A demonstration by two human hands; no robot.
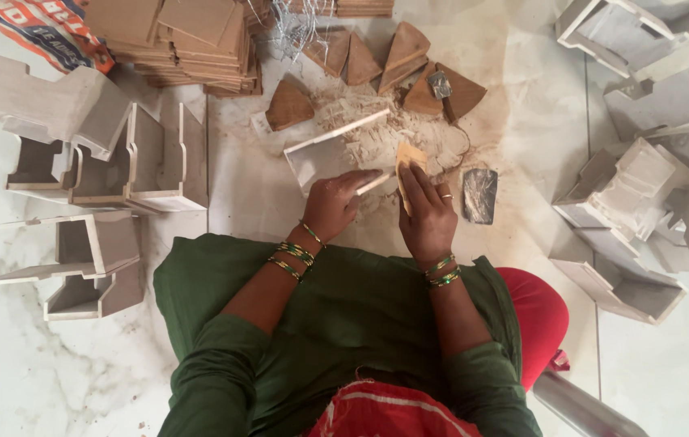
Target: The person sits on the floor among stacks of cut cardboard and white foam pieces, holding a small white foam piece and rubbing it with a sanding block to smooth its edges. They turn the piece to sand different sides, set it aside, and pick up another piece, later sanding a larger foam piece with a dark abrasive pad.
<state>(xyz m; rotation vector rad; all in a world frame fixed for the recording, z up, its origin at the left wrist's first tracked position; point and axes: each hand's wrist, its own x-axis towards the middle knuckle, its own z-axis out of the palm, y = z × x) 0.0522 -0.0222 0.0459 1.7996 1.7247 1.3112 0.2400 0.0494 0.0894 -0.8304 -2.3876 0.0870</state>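
left hand [334, 206] hides panel [330, 154] edge; right hand [425, 214] covers sandpaper [407, 162].

printed sack [46, 31] | top left, on floor | orange, white, blue | crumpled

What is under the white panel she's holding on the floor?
Under the white panel lies pale sawdust on the marble floor. The left hand steadies it; the right hand presses sandpaper. Directly beneath is covered.

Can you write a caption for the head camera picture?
Left hand steadies a white board; right hand presses sandpaper against it.
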